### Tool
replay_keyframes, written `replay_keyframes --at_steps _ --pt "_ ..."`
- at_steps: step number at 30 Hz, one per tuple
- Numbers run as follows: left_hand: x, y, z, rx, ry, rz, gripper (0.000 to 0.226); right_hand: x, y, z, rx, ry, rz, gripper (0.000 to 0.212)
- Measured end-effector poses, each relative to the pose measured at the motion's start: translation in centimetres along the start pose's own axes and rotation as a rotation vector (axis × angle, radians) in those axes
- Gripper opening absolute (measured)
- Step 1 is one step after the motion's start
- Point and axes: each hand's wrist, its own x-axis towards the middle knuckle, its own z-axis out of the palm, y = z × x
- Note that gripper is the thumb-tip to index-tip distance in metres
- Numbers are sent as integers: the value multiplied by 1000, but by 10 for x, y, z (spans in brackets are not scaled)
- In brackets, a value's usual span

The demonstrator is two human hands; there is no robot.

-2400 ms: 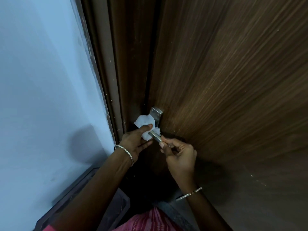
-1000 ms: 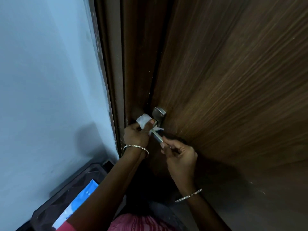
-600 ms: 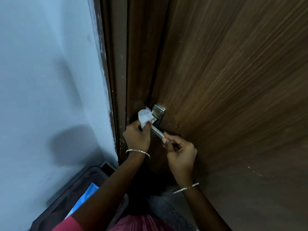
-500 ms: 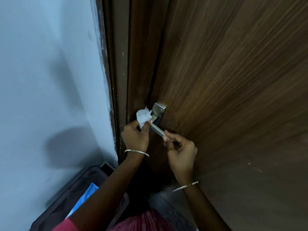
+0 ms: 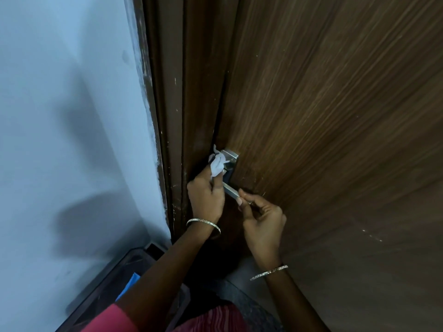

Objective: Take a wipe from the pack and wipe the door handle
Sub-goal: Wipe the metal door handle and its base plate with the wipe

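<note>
Far left: pale blue wall (image 5: 60, 116), and at its foot a dark tray (image 5: 115, 271) showing one blue corner of something (possibly the wipe pack, too little visible to say) (image 5: 130, 282). Next, the dark door frame (image 5: 172, 92), then the wood-grain door (image 5: 335, 116). Against the door's left edge, the left hand (image 5: 206, 197), closed around one crumpled white wipe (image 5: 217, 165) and pressing it to the square base of the steel lever door handle (image 5: 230, 161), right where lever meets plate. Further right, the right hand (image 5: 261, 216), thumb and fingers (image 5: 242, 196) pinched narrow on the lever's free end, steadying it. Wiping likely well under way, with the lever's outer stretch under the right hand probably left to do. Risks from here: wipe bunched small, so bare knuckles could rub metal instead of cloth; loose tail of wipe near the gap between door and frame could snag there; lever pressed down by the right hand could release the latch and swing the door; covered end skipped unless the grip shifts. Count: two hands, two bangles (one per wrist), one wipe, one handle, one tray.
</note>
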Motion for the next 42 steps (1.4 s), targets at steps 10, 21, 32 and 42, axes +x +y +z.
replay_keyframes --at_steps 10,21,32,42 --pt "-3 -25 2 69 29 153 31 -2 3 1 25 17 -13 21" --pt "-22 -42 22 -565 66 -914 33 -2 0 1 -33 42 -34 20" --pt "1 -9 0 -895 53 -933 29 -3 -4 -2 -20 38 -27 19" --pt "-7 -2 -4 -534 66 -738 22 -4 0 0 12 40 -38 21"
